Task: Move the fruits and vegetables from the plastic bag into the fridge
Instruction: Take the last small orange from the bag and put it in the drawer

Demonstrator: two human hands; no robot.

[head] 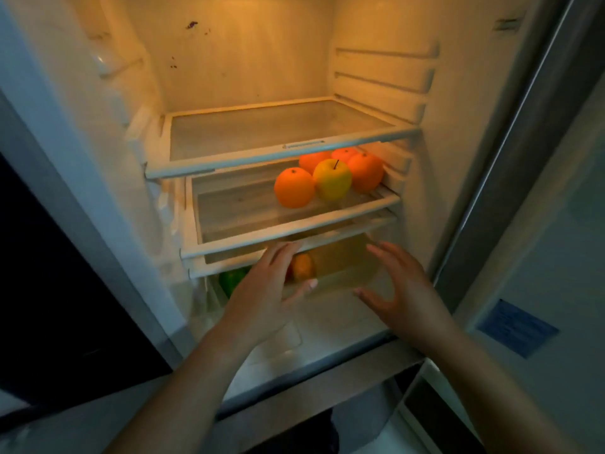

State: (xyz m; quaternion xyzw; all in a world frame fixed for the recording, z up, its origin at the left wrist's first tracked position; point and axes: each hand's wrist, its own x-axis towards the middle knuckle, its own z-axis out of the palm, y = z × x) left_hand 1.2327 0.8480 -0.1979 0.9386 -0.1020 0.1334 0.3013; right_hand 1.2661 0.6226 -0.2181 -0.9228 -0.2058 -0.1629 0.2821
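Inside an open fridge (pixel 458 132), two empty hands reach toward the clear bottom drawer (pixel 340 273).

Both hands have their fingers spread and hold nothing: the left hand (pixel 265 286) is laid against the drawer's front with its fingertips under the lowest shelf edge, the right hand (pixel 399 290) hovers just beside it, probably so the pair can push or pull the drawer evenly. Behind the drawer's clear front sit a green vegetable (pixel 232 280) and an orange-yellow item (pixel 302 267), too blurred to name. On the middle shelf (pixel 294 229), a yellow-green apple (pixel 332 180) is clustered with four oranges (pixel 294 188) at the right, leaving the left bare. No plastic bag is in view.
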